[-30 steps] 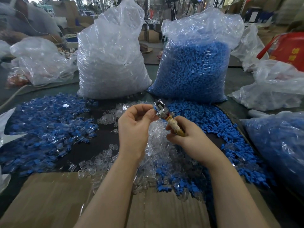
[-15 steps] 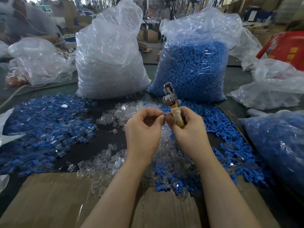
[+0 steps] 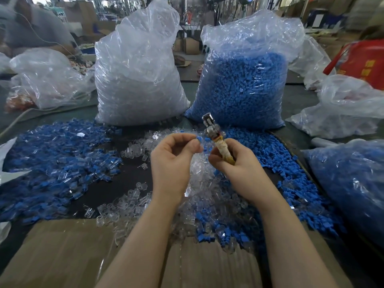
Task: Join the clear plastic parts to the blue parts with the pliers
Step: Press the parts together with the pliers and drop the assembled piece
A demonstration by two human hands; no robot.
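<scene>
- Whereas half a second ago the two hands met fingertip to fingertip below the plier head, the left hand (image 3: 173, 161) now sits a little apart to the left, thumb and forefinger pinching a small blue part (image 3: 198, 139); whether a clear piece is already on it cannot be told.
- Pliers (image 3: 216, 140) upright as before, metal head uppermost; a second ago they leaned left toward the left hand. The right hand (image 3: 234, 163) grips the taped handle with fingers curled round it.
- Judgement: the part looks to have just come away from the right fingertips, so a press in the pliers is either just done or about to be set up; jaw state not readable.
- Loose clear parts (image 3: 199, 183) heaped on the tabletop (image 3: 124, 177) directly under the hands, blue ones (image 3: 270, 154) spread to the right.
- Mixed pile (image 3: 52, 163) of blue and clear pieces at left, probably finished joins.
- Behind: a bag of clear parts (image 3: 137, 80) and a bag of blue parts (image 3: 243, 86), both upright; another blue-filled bag (image 3: 353, 183) at right edge.
- Cardboard (image 3: 62, 252) lies at the near edge.
- Nothing blocks the hands; the tiny part slipping into the heap is the likely risk.
</scene>
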